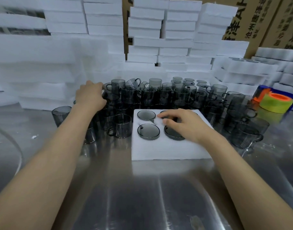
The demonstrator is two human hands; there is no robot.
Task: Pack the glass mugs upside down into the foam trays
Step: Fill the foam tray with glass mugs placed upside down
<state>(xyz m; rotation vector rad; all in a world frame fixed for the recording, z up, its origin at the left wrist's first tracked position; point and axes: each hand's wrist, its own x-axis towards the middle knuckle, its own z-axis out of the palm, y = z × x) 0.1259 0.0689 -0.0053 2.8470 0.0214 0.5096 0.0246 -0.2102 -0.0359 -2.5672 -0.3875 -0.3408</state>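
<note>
At the left of the frame a lone mug [61, 114] stood upright on the metal table [142, 196], apart from the rest. Just right of it the left hand [91, 95] reached up to the left edge of the crowd of mugs [159, 95]. Its fingers lay over the edge mug [110, 94]. The back of the hand hid them, so I cannot tell whether they had closed round the glass.

The mugs, grey and see-through, filled the middle of the frame in a dense band, most of them upright with their handles pointing various ways. More of them stood to the left and right of the tray [167, 150].

The white foam tray lay flat at centre, in front of the crowd. In its pockets sat upside-down mugs with their bases up: a top-left mug [146, 115], a bottom-left mug [148, 131] and a bottom-right mug [173, 134]. The right hand [187, 125] rested on the tray's right half with its fingers loose and spread, gripping nothing. Its palm partly covered the bottom-right mug, and its fingers lay over the upper-right pocket.

At the right edge stood a tape roll [275, 102], yellow-green with an orange core. White foam stacks [142, 30] ran across the back, and cardboard boxes [258, 22] stood at upper right.
</note>
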